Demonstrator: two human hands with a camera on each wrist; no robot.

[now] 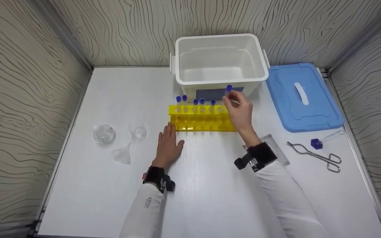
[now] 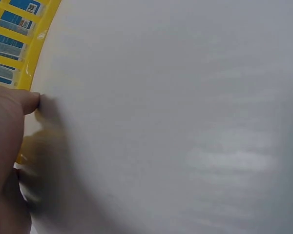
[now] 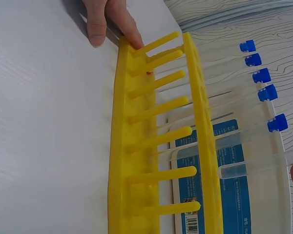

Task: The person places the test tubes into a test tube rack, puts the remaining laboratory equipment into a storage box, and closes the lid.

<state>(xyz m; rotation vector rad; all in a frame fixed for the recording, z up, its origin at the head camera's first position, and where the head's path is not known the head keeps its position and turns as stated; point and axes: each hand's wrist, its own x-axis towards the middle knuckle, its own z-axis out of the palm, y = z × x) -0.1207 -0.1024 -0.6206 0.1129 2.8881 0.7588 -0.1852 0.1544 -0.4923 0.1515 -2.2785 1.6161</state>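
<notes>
A yellow test tube rack (image 1: pixel 203 126) stands in front of the white bin, with several blue-capped test tubes (image 3: pixel 262 76) upright in its left and middle holes. My right hand (image 1: pixel 241 110) pinches another clear test tube (image 3: pixel 254 166) just below its blue cap (image 1: pixel 229 88). In the right wrist view this tube's rounded lower end is right at the rack's upper bar. My left hand (image 1: pixel 168 147) lies with fingers extended, fingertips at the rack's left front corner. In the left wrist view its thumb lies beside the rack's yellow edge (image 2: pixel 31 58).
Behind the rack is an open white bin (image 1: pixel 222 82); its blue lid (image 1: pixel 313 115) lies to the right. Metal tongs (image 1: pixel 313 153), a glass cylinder with blue base (image 1: pixel 317 143) and a flat packet (image 1: pixel 276 150) are at right. At left: a funnel (image 1: pixel 122 154), beaker (image 1: pixel 139 132) and round glass vessel (image 1: pixel 104 134).
</notes>
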